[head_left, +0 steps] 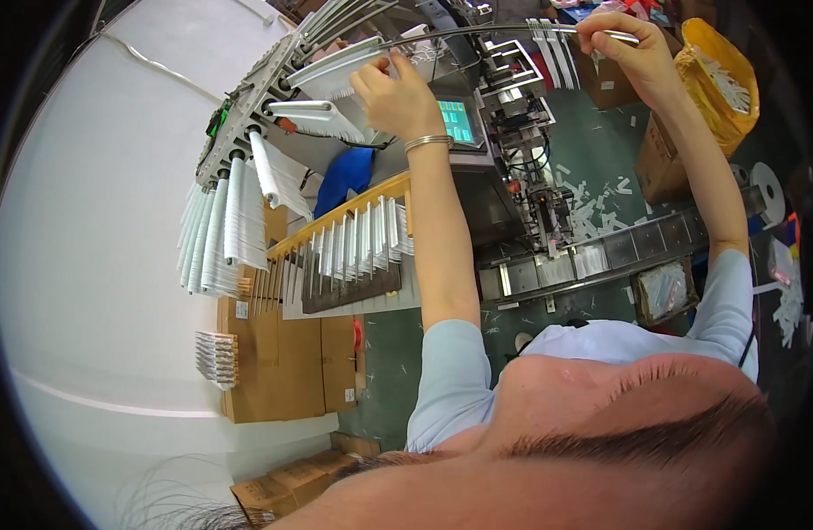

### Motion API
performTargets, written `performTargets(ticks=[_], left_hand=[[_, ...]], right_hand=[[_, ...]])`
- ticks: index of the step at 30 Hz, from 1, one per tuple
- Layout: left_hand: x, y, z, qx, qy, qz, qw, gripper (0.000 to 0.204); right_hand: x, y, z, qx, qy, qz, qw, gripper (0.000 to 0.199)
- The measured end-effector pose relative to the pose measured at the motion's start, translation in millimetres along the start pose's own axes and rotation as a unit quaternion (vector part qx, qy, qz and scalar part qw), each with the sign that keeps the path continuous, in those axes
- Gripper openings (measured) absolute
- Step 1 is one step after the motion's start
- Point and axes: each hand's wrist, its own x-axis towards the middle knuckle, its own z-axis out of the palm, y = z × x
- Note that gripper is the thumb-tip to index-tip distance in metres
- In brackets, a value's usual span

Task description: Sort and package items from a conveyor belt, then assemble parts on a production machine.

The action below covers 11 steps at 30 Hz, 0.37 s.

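Note:
A long thin metal rod (503, 27) runs across the top of the head view, with a few white plastic forks (555, 55) hanging from its right part. My right hand (631, 49) is closed around the right end of the rod. At the other end, my left hand (397, 95) has its fingers bent together at the rod, beside a packed row of white pieces (340, 71) on a spoke of the round rack (247, 106). More spokes of this rack carry dense rows of white pieces (245, 216). Exactly what lies between my left fingertips is partly hidden.
Below my left forearm, a wooden-edged stand (336, 212) holds several loaded rods. A machine with a lit screen (455, 121) and a metal conveyor (631, 247) stand ahead. A yellow bag (720, 84) of white pieces is at right; loose pieces (592, 208) litter the green floor.

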Motion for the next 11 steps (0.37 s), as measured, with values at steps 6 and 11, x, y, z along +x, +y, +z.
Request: performTargets(ticks=[6,11], left_hand=[[2,-3,-3,0.029,0.024,0.036,0.999,0.016],[-6,1,-6,-0.03,0.002,0.125,0.992,0.012]], right_hand=[[7,-38,29,0.06,0.081,0.069,0.993,0.024],[4,-29,33,0.152,0.118,0.077,0.978,0.027]])
